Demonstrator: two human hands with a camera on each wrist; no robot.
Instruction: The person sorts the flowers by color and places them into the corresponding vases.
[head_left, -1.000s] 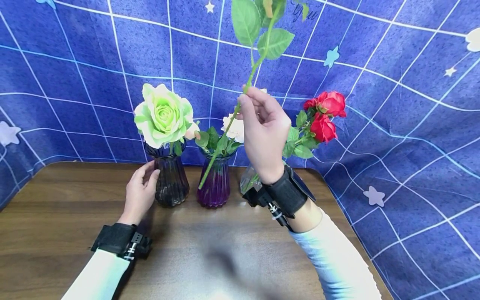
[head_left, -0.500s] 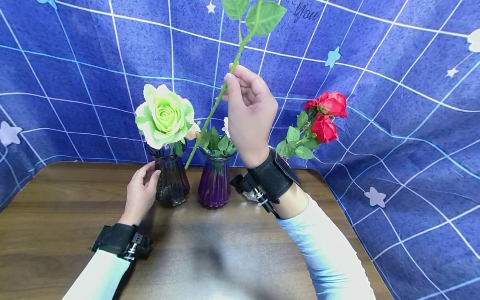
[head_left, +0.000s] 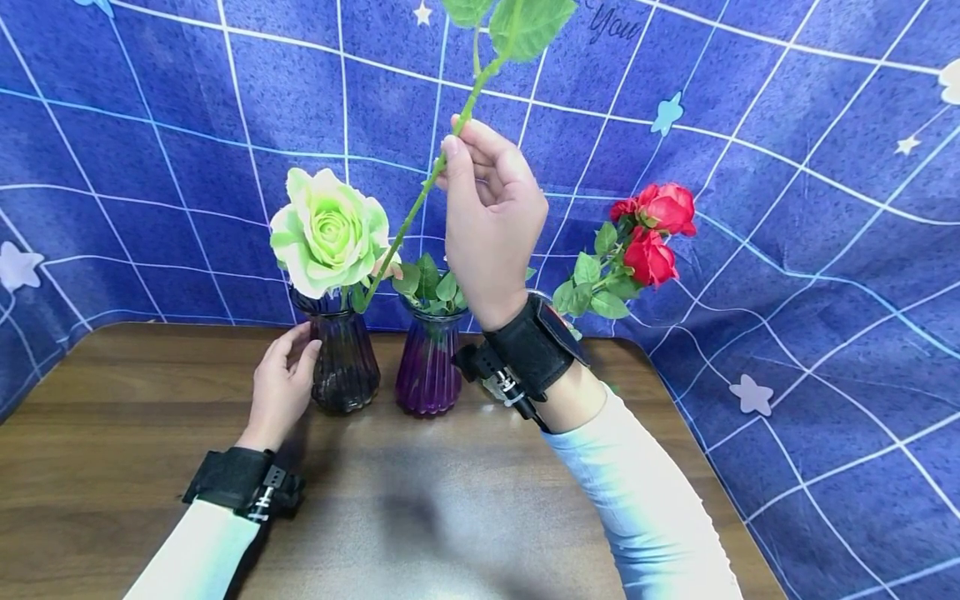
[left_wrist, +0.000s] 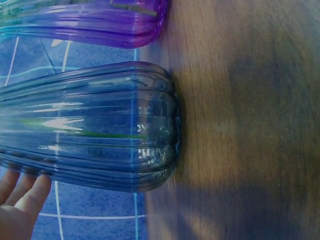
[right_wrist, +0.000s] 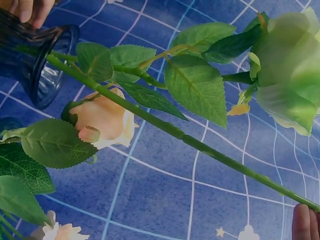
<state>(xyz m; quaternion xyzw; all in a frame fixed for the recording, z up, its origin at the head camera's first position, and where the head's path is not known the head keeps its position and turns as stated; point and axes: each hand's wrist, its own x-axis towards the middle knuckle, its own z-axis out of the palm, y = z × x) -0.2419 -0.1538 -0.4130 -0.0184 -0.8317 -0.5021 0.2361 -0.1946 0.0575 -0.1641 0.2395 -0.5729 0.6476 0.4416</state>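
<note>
My right hand (head_left: 497, 212) pinches the green stem (head_left: 420, 200) of an artificial flower between thumb and fingers. Its leaves (head_left: 525, 29) reach the top of the head view, and its bloom is out of frame. In the right wrist view the stem's lower end comes right at the rim of the dark glass vase (right_wrist: 42, 75). A big green-white rose (head_left: 330, 233) stands in that vase (head_left: 341, 358). My left hand (head_left: 281, 387) rests on the vase's left side, fingertips (left_wrist: 40, 187) touching the ribbed glass.
A purple glass vase (head_left: 427, 371) with pale flowers and leaves stands just right of the dark one. Red roses (head_left: 660, 225) lean right from behind my right wrist, their clear vase mostly hidden. A blue gridded cloth (head_left: 810, 208) hangs behind the wooden table (head_left: 360, 517).
My right hand has moved left and up with the stem, whose lower end went from before the purple vase to the dark vase's mouth. The left hand stays put.
</note>
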